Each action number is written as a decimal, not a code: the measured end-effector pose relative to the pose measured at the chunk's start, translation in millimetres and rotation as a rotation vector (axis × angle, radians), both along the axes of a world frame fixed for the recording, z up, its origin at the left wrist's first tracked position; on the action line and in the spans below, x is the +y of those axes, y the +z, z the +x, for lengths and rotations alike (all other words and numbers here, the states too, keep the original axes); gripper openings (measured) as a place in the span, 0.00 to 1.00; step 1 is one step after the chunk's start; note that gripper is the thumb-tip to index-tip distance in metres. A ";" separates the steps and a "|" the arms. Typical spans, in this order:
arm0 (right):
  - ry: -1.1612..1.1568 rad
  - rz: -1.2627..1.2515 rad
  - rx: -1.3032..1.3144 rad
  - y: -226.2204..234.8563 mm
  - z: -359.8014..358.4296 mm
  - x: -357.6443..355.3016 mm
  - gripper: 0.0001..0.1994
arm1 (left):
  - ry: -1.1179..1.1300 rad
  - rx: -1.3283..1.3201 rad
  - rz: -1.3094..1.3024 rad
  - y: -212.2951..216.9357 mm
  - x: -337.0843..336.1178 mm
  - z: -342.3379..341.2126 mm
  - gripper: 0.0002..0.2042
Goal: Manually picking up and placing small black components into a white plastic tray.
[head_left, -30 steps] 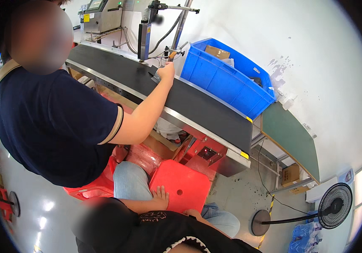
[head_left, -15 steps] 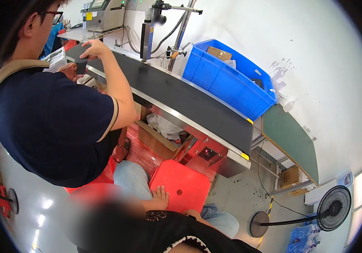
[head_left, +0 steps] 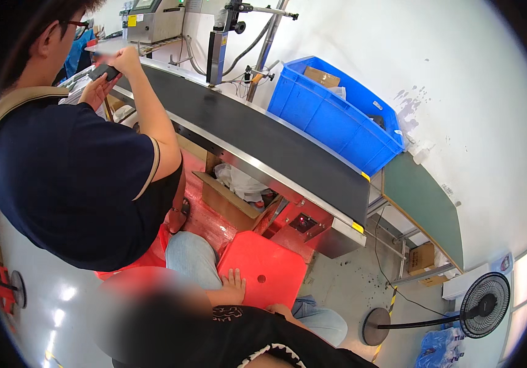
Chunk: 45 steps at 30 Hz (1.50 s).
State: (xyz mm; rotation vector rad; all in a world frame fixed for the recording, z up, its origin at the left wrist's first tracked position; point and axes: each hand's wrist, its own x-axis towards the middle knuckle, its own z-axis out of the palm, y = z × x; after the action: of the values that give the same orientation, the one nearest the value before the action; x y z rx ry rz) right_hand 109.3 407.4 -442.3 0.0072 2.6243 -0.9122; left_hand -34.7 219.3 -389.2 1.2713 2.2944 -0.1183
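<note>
My left hand (head_left: 233,286) lies flat on a red plastic stool (head_left: 275,260) between my knees, its fingers spread and nothing in them. At the stool's near edge rests my right hand (head_left: 280,309); my dark shirt (head_left: 245,334) and leg crowd it, and its fingers are mostly hidden. A round hole shows in the stool's top. To my left a co-worker in a navy shirt (head_left: 73,178) holds a small dark block-like item (head_left: 104,72) in one hand, with the other hand raised over it, smeared by motion.
A black conveyor belt (head_left: 232,126) runs across ahead. Beside it are a blue crate (head_left: 337,116) with cartons and a post-mounted device (head_left: 215,58). Below sits an open cardboard box (head_left: 229,199). Right are a green-topped table (head_left: 426,202) and a black fan (head_left: 485,303), its cord on the floor.
The co-worker's hands have moved up and left, and the dark item is now tilted over. The co-worker's elbow has shifted left. Both my hands stay where they were.
</note>
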 end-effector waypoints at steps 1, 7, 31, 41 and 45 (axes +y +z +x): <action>0.006 0.034 -0.001 -13.8 2.9 1.1 0.21 | 0.000 0.002 -0.001 0.1 1.6 -0.2 0.45; -0.027 0.053 -0.029 -16.9 4.5 2.7 0.23 | -0.003 0.061 -0.064 -16.7 8.6 0.6 0.45; -0.035 0.002 -0.121 -21.8 4.3 5.3 0.23 | 0.010 0.043 -0.078 -4.1 3.9 2.5 0.32; -0.082 0.067 -0.095 7.8 1.3 -1.7 0.24 | -0.043 0.061 -0.037 -6.4 3.8 1.5 0.35; -0.134 -0.006 -0.106 64.1 -10.6 -23.0 0.24 | 0.023 0.032 -0.029 -17.1 -2.6 2.0 0.36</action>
State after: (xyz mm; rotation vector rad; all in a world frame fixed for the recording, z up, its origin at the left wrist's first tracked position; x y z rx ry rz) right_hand 98.6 384.4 -378.2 0.2267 2.5471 -0.9365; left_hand -32.7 216.7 -406.3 1.2369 2.3246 -0.1646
